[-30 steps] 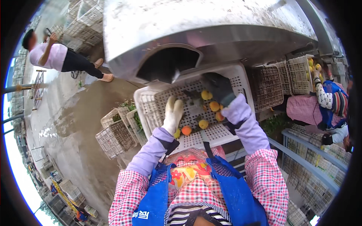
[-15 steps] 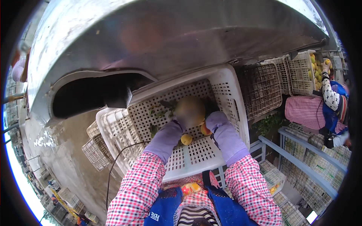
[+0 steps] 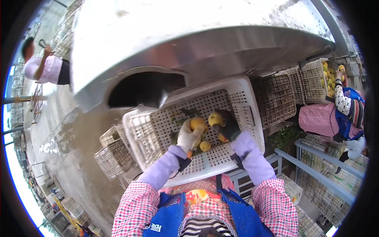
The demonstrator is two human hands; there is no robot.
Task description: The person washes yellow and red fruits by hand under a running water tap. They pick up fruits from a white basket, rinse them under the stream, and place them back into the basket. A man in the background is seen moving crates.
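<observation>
In a white perforated plastic crate (image 3: 256, 118), my left hand (image 3: 188, 136), in a white glove, is closed round a yellow-orange peach (image 3: 197, 123). Beside it, my right hand (image 3: 229, 125), in a black glove, grips a pale yellow peach (image 3: 215, 118). The two held peaches are close together but apart. Below them, a small yellow peach (image 3: 205, 146) lies on the crate floor. A red-and-yellow peach (image 3: 222, 138) shows partly beneath my right hand. Green leaves (image 3: 191, 112) lie near the crate's far side.
A large metal housing (image 3: 221, 47) with a dark opening (image 3: 146, 89) overhangs the crate's far side. Blue railings (image 3: 323, 170) stand at right. Beyond them a co-worker (image 3: 349, 106) reaches into a crate of fruit (image 3: 314, 81). Another person (image 3: 45, 69) is at far left.
The view has shifted, so the crate appears farther right. My hands, partly hidden before behind a large blurred round shape, now show plainly with a peach in each.
</observation>
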